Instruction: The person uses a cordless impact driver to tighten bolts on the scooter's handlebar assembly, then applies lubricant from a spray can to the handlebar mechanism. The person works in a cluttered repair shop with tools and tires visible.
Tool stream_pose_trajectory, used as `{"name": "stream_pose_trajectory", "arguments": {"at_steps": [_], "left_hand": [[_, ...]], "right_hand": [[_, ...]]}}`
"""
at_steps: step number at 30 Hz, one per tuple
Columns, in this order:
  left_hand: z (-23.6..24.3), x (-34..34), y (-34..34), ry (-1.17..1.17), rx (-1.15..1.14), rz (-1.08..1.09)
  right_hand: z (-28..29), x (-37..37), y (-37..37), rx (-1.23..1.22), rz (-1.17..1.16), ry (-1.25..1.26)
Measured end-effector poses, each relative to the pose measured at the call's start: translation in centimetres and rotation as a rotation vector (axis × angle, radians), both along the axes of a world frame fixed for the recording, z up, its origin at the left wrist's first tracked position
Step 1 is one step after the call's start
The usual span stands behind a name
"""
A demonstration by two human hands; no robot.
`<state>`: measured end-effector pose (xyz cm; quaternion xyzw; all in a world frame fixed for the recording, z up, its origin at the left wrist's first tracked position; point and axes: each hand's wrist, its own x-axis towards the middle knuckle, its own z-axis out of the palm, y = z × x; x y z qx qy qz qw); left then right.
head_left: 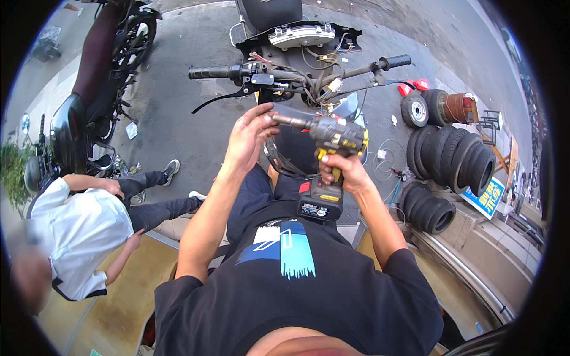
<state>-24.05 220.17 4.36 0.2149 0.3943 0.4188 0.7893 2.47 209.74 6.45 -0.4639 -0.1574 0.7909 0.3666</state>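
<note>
My right hand (pixel 349 172) is wrapped round the grip of a black and yellow cordless impact driver (pixel 336 135), with its battery pack (pixel 320 200) hanging low over my lap. The driver points left, and a metal socket bit (pixel 290 120) sticks out of its nose. My left hand (pixel 246 139) is raised to that bit, its fingers bent and closed at the tip; whether they hold a small part there is hidden. Just beyond both hands stands a scooter with its front cover off, showing bare handlebars (pixel 217 72), loose wiring (pixel 320 89) and an instrument cluster (pixel 301 35).
To the left a person in a white shirt (pixel 89 228) sits near a parked dark motorcycle (pixel 77 124). Stacked tyres (pixel 448 151), a small wheel (pixel 414 111) and a blue sign (pixel 484 199) stand on the right. A thin hose (pixel 380 153) lies coiled on the ground.
</note>
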Motion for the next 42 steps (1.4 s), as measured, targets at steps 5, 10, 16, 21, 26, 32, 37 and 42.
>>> {"name": "stream_pose_trajectory", "arguments": {"at_steps": [5, 10, 16, 21, 26, 32, 37, 42], "left_hand": [[-8.1, 4.4, 4.1, -0.245, -0.351, 0.186], [-6.9, 6.3, 5.4, -0.240, -0.320, 0.226], [-7.1, 6.3, 5.4, -0.258, -0.265, 0.328], [-8.1, 6.6, 5.3, -0.178, -0.171, 0.359], [-9.1, 7.1, 5.2, -0.181, -0.046, 0.363], [-9.2, 7.3, 5.3, -0.174, -0.024, 0.354], [-8.6, 7.8, 5.3, -0.196, -0.038, 0.330], [-8.8, 8.4, 4.6, -0.206, -0.053, 0.314]], "right_hand": [[-4.5, 2.9, 3.4, -0.244, -0.186, 0.126], [-4.6, 5.0, 6.8, -0.276, -0.141, 0.242], [-6.3, 6.2, 8.7, -0.330, -0.020, 0.287], [-7.2, 6.8, 9.5, -0.349, 0.040, 0.303], [-6.7, 7.1, 9.8, -0.355, 0.068, 0.329], [-6.8, 6.8, 9.7, -0.355, 0.027, 0.289], [-7.3, 6.7, 9.3, -0.321, 0.024, 0.262], [-7.3, 6.9, 8.4, -0.237, 0.017, 0.211]]}}
